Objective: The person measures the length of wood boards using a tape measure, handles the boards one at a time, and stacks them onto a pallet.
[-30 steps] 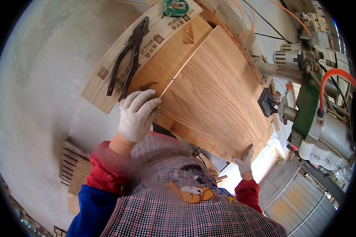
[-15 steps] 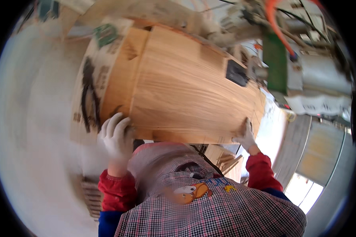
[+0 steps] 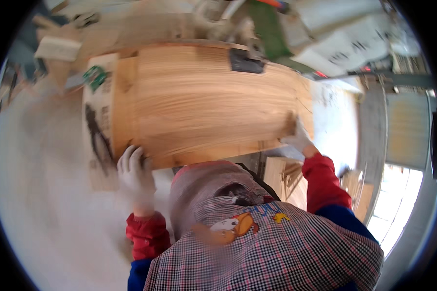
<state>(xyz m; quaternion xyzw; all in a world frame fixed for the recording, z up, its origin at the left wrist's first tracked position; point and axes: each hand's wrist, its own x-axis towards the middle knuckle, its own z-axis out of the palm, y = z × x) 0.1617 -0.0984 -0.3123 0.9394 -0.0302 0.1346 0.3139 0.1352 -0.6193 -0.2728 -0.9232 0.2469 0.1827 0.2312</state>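
While gripped: panel (image 3: 204,102), L+R hands.

Motion blur smears wood panel (image 3: 204,104); right hand (image 3: 296,138) fingers behind panel edge

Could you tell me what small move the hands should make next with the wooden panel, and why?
Probably steady it flat. The left hand grips the near-left corner of the wooden panel and the right hand its near-right edge; the frame is motion-blurred, and the machine stands just beyond the panel's far edge.
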